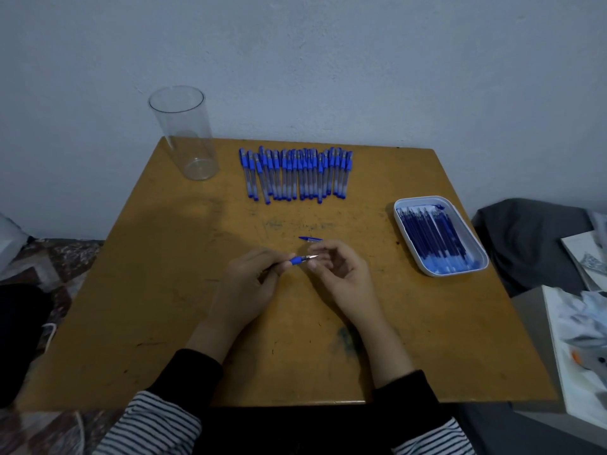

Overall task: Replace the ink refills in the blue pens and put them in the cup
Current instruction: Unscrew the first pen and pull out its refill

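Note:
My left hand (253, 277) grips an uncapped blue pen (300, 259) above the middle of the table, its metal tip pointing right. My right hand (338, 267) is beside that tip with curled fingers, thumb and fingertips right at the tip; whether they pinch it I cannot tell. The pen's blue cap (310, 239) lies on the table just behind my hands. A row of several capped blue pens (295, 174) lies at the back. A white tray (441, 272) at the right holds several blue refills (433, 238). A tall clear cup (187, 136) stands empty at the back left.
The wooden table (164, 290) is small, with its edges close on all sides. A grey cushion (532, 238) and papers (578, 339) lie off the right edge. A patterned rug (56, 261) shows at the left.

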